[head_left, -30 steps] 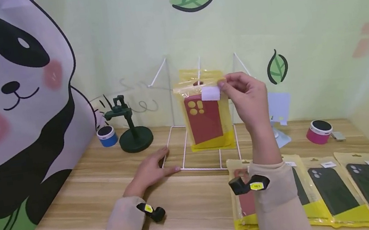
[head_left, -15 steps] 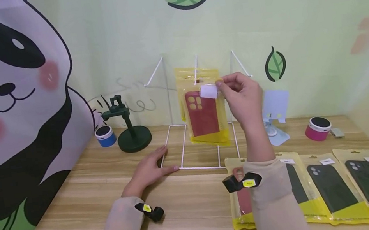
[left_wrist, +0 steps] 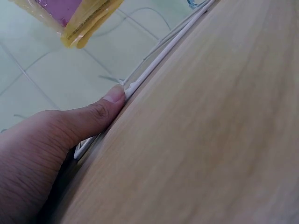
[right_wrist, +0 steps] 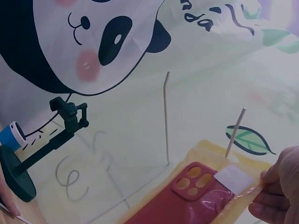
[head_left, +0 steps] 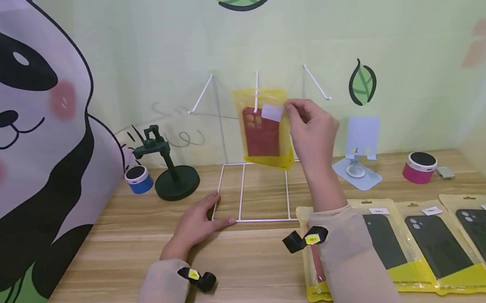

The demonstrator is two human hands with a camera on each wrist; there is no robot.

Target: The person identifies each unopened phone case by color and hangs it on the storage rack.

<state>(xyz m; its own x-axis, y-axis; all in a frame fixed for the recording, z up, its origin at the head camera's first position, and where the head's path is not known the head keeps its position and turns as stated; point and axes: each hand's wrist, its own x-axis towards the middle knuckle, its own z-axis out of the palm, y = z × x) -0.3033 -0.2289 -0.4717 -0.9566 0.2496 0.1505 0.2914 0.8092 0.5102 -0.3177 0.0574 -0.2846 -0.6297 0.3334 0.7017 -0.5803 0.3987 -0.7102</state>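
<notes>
Pinching a yellow pouch [head_left: 262, 136] by its edge, the right hand [head_left: 313, 128] holds it on the middle prong [head_left: 256, 90], just above the frame's centre; the left hand [head_left: 192, 228], thumb spread, touches the white rack [head_left: 266, 220].

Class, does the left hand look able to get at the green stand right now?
Probably yes: the green stand is close beyond the left hand, with no object visible between them, though that hand would likely have to leave the rack it touches.
</notes>
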